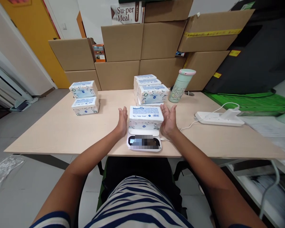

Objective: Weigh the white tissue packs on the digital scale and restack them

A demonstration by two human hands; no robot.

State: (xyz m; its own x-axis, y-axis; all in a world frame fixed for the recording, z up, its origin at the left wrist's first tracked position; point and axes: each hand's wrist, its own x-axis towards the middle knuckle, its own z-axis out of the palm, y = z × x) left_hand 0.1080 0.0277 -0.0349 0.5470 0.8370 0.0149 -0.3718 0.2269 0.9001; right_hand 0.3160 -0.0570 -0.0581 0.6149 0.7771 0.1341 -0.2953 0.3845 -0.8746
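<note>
A white tissue pack [146,117] with a floral lower band rests on a white digital scale [130,146] near the table's front edge. My left hand [122,123] is upright just left of the pack, fingers together and stretched out, with a small gap between. On the other side, my right hand [168,122] is open with thumb and fingers apart, close against the pack's right end; whether it touches cannot be made out. Behind the pack stands a group of similar tissue packs [153,94]. Two more tissue packs [86,105] sit at the left, one behind the other.
A green tumbler [180,87] stands at the back right. To the right lies a white power strip [218,119] with a plug and cable. Cardboard boxes [118,74] line the table's rear edge. A thin white cable runs from the scale's right side.
</note>
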